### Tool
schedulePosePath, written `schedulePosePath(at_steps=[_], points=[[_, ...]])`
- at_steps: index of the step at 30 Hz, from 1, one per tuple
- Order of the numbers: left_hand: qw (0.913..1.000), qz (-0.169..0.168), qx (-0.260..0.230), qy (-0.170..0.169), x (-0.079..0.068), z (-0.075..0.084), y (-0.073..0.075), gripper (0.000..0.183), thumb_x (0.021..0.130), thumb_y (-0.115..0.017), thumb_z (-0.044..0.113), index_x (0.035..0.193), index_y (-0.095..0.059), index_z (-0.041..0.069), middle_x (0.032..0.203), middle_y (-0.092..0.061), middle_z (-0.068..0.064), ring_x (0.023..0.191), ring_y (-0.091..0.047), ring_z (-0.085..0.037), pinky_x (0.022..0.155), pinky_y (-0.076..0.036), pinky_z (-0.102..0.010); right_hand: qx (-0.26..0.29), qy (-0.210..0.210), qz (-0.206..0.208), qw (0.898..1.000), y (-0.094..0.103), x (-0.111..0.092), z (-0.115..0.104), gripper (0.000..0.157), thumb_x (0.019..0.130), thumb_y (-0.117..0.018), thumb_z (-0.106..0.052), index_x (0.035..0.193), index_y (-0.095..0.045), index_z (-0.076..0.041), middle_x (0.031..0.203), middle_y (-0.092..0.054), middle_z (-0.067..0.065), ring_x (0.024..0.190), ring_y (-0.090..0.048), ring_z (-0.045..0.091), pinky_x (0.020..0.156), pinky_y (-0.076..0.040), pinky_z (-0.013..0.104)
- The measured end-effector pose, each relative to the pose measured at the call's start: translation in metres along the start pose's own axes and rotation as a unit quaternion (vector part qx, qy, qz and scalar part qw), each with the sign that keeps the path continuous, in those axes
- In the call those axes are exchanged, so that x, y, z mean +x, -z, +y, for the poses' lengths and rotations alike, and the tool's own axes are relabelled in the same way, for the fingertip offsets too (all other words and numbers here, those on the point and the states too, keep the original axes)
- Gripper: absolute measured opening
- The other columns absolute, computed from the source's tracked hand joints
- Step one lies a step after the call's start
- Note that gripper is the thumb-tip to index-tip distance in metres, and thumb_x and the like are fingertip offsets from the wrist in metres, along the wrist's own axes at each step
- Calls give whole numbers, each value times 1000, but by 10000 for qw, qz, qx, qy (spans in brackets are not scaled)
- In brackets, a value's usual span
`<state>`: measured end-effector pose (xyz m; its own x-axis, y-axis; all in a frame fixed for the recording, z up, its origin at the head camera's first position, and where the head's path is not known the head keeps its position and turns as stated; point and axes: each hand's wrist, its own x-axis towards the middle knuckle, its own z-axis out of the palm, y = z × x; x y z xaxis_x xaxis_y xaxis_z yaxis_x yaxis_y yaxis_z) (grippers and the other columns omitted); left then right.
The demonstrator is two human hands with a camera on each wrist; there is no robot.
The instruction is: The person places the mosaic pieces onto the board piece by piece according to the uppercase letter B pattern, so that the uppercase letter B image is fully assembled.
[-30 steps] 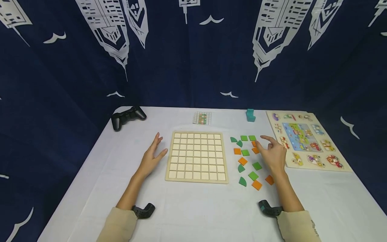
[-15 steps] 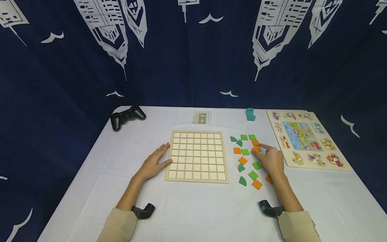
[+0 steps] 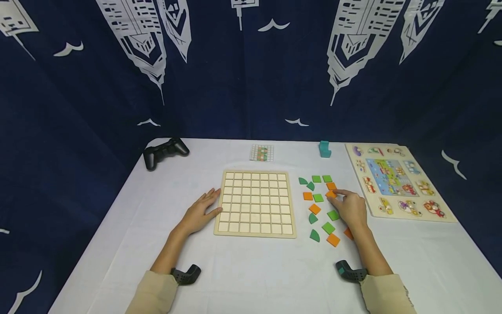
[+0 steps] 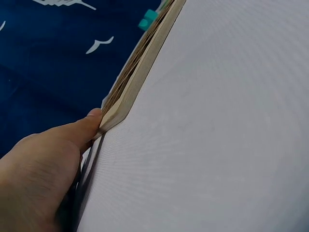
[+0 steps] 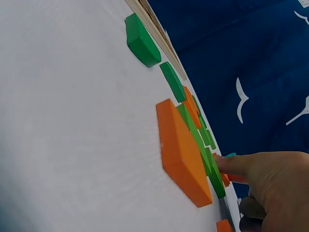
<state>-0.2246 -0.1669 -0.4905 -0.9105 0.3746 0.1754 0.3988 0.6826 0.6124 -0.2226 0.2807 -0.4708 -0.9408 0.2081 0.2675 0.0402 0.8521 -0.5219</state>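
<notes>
A wooden grid board (image 3: pixel 255 203) with bare square cells lies at the middle of the table. At its left edge, my left hand (image 3: pixel 198 213) rests with fingers extended, the thumb touching the frame; the left wrist view shows the thumb (image 4: pixel 89 124) against the board's corner. To the right of the board, my right hand (image 3: pixel 351 209) pinches an orange square tile (image 3: pixel 330 194) between thumb and index finger, low over the table. Around it lie several loose tiles: light green squares (image 3: pixel 328 227), orange squares (image 3: pixel 333 240) and dark green quarter-rounds (image 3: pixel 315 235).
Behind the board lies a small pattern card (image 3: pixel 262 153). A teal block (image 3: pixel 324 149) stands at the back, with a picture puzzle board (image 3: pixel 404 183) to the right. A black game controller (image 3: pixel 166 152) sits at the back left. A dark blue curtain (image 3: pixel 251 87) hangs behind.
My left hand has come down to the board's left edge. My right hand has lowered onto the orange tile, and its thumb and index finger have closed on it.
</notes>
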Motion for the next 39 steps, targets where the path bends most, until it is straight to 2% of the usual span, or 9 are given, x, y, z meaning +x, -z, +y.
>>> schedulePosePath(at_steps=[6,7,10,12,14,20,25,33,39], points=[[9991,-120,257,-302,2,0,-1,58,95,-51,36,140,-35,4,146,-31,-4,136,-23,-17,113,-13,-37,248,246,-2,9994,1,-1,-15,35,82,-71,-25,107,-68,-1,45,-33,0,40,-29,13,33,-23,23],[9990,-141,288,-314,2,0,-1,57,95,-50,35,140,-35,3,146,-31,-4,136,-24,-17,113,-13,-36,314,348,13,9989,1,-1,-21,34,82,-72,-24,107,-68,-1,47,-40,3,40,-27,12,33,-23,23],[9989,-158,307,-313,1,2,-1,57,95,-50,34,139,-36,2,146,-30,-5,136,-24,-18,113,-15,-37,520,604,-8,9968,-1,-1,-43,34,80,-74,-23,107,-68,-4,49,-40,6,40,-23,11,32,-25,26],[9988,-166,344,-305,2,3,-2,57,95,-51,35,139,-36,3,146,-30,-5,136,-24,-18,113,-15,-37,674,826,-51,9943,-3,1,-60,34,79,-74,-22,107,-68,-4,47,-37,4,39,-20,10,31,-24,26],[9987,-178,367,-310,2,4,-2,57,95,-51,35,139,-36,3,146,-30,-5,136,-24,-18,113,-15,-37,776,1038,-127,9915,-7,4,-79,34,79,-75,-22,108,-68,-5,44,-25,-1,39,-18,10,31,-21,24],[9986,-136,402,-321,1,2,-4,58,94,-51,37,140,-37,5,146,-30,-2,136,-23,-16,113,-14,-35,999,1538,-541,9816,-32,19,-133,34,80,-73,-25,109,-69,-7,43,-26,-5,38,-18,8,34,-17,19],[9985,-60,369,-411,1,2,-4,58,94,-52,38,139,-38,5,146,-31,-2,136,-23,-16,113,-14,-35,1221,1599,-1167,9726,-61,28,-165,31,82,-71,-24,109,-68,-8,44,-29,-4,37,-21,9,34,-20,19],[9985,10,349,-420,1,2,-2,57,93,-54,36,138,-40,4,144,-33,-2,136,-24,-18,112,-16,-38,1264,1598,-1717,9638,-98,33,-184,29,85,-69,-21,111,-68,-8,44,-32,-2,37,-21,8,34,-21,19],[9990,-94,286,-334,1,1,-1,58,93,-53,38,139,-39,5,145,-32,-2,136,-24,-17,113,-14,-35,1102,1484,-1959,9630,-109,31,-184,27,85,-69,-21,110,-69,-9,55,-55,3,40,-27,9,40,-27,21]])
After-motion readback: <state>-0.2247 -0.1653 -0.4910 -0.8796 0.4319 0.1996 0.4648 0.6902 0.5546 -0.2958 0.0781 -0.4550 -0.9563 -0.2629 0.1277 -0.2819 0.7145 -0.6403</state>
